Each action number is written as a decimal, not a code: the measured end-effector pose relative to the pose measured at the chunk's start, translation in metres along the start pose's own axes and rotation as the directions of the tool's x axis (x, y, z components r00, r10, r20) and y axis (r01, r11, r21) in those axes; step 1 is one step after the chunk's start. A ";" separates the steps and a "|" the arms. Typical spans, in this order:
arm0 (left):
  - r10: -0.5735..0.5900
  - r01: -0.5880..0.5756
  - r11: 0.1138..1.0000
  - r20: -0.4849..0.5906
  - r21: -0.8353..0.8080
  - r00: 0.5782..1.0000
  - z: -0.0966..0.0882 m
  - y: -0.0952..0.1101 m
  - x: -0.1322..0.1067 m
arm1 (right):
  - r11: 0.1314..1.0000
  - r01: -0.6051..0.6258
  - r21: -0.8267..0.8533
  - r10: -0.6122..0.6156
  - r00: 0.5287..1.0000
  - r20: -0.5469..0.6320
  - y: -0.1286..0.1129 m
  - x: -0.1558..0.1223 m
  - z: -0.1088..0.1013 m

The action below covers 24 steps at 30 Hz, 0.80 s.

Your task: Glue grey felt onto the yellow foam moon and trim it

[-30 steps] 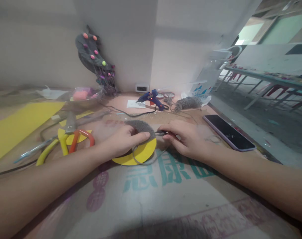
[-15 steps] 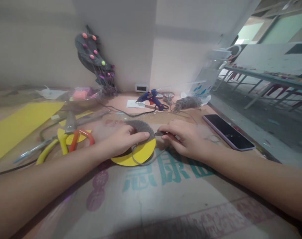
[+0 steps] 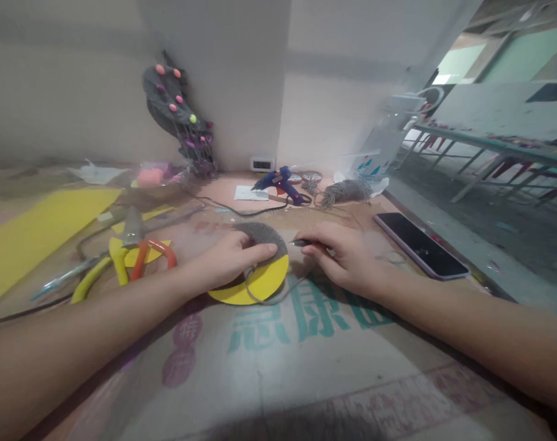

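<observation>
My left hand (image 3: 235, 257) is closed on a yellow crescent-like card (image 3: 272, 278), its thumb lying on top. Grey yarn (image 3: 264, 233) is wound closely round the card's upper part. A loose loop of this yarn hangs over the yellow part and runs towards my right hand (image 3: 336, 254). Just to the right of the card, that hand pinches a small dark pointed piece (image 3: 299, 243) between thumb and fingers. Its tip points left, apart from the card. Most of the piece is hidden in the fingers.
Yellow-and-orange-handled pliers (image 3: 131, 245) lie left, by a yellow sheet (image 3: 40, 233). Behind are a blue glue gun (image 3: 283, 184), a grey yarn skein (image 3: 347, 193) and a small digital display (image 3: 262, 164). A phone (image 3: 420, 245) lies right. A grey crescent with pompoms (image 3: 168, 104) leans on the wall.
Both hands stay nearly where they were. The dark piece in my right hand has drawn slightly away from the card's edge, and the view has shifted a little.
</observation>
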<state>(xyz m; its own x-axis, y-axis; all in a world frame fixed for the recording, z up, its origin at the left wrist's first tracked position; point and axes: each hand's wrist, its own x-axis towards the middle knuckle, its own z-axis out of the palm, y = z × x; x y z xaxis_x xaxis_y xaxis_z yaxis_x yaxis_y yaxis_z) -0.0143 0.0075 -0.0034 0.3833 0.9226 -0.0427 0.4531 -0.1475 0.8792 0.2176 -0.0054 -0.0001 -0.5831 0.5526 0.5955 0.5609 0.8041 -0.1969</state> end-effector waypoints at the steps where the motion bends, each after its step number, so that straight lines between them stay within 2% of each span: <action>1: 0.005 -0.005 1.000 0.007 -0.006 1.000 0.000 -0.001 0.001 | 1.000 -0.011 0.017 0.011 1.000 -0.019 0.000 0.000 0.000; 4: 0.028 -0.027 0.999 0.044 -0.031 0.999 0.001 -0.003 0.002 | 1.000 -0.002 0.004 0.002 1.000 0.005 0.000 -0.001 0.000; 7: 0.047 -0.047 0.999 0.028 -0.011 0.998 0.001 -0.002 0.002 | 0.999 0.025 -0.045 -0.023 0.998 0.060 0.000 -0.001 -0.001; 15: 0.083 -0.084 0.994 0.023 0.067 0.996 0.001 0.002 0.000 | 0.993 0.042 -0.110 -0.029 0.993 0.116 -0.001 0.000 -0.002; 24: 0.090 -0.092 0.993 0.031 0.071 0.995 0.000 -0.001 0.000 | 0.981 0.099 -0.169 -0.081 0.991 0.111 -0.001 0.000 -0.002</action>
<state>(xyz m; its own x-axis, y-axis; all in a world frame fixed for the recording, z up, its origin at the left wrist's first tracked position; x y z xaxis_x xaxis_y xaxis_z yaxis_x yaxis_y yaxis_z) -0.0141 0.0079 -0.0044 0.4475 0.8940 0.0217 0.4718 -0.2566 0.8436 0.2185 -0.0066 0.0019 -0.6883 0.5062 0.5196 0.5912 0.8065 -0.0024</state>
